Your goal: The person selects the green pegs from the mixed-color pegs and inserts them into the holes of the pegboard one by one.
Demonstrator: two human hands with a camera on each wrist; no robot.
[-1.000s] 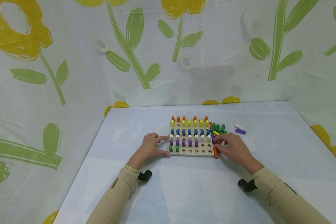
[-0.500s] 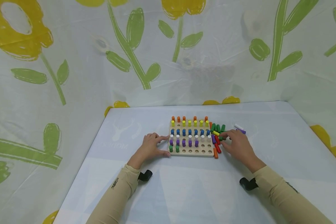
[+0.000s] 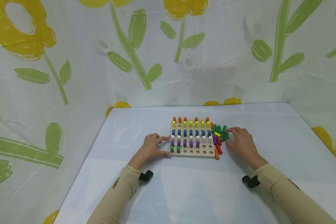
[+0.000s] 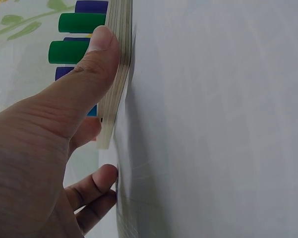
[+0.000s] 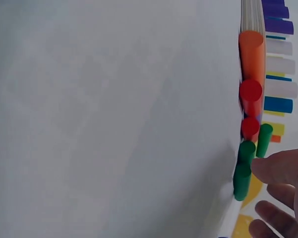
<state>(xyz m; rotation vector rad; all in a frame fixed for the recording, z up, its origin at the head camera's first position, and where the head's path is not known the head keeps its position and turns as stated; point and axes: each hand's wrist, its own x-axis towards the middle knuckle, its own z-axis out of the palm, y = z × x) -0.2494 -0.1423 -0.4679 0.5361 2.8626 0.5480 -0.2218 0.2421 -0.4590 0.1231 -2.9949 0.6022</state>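
Observation:
A wooden pegboard (image 3: pixel 191 153) holds rows of orange, yellow, blue, white, purple and green pegs; two green pegs (image 3: pixel 175 149) stand at the left of its front row. My left hand (image 3: pixel 150 146) rests at the board's left side, thumb straight against the edge near the front corner, index fingertip farther back. My right hand (image 3: pixel 242 143) is at the loose pegs right of the board, thumb and index fingertips apart on either side of a green peg (image 3: pixel 226 136). In the right wrist view the thumb (image 5: pixel 277 167) meets the green pegs (image 5: pixel 242 181); I cannot tell whether one is pinched.
Loose red pegs (image 3: pixel 218 149), a purple peg (image 3: pixel 214 140), a yellow peg (image 3: pixel 217 134) and an orange peg (image 3: pixel 217 154) lie along the board's right edge. A white peg (image 3: pixel 239 126) shows partly behind my right hand. Patterned cloth (image 3: pixel 193 77) surrounds the table.
My right hand has moved right, away from the board's edge, uncovering the red and purple pegs and reaching the green ones. It now covers the far purple peg. My left hand stays put.

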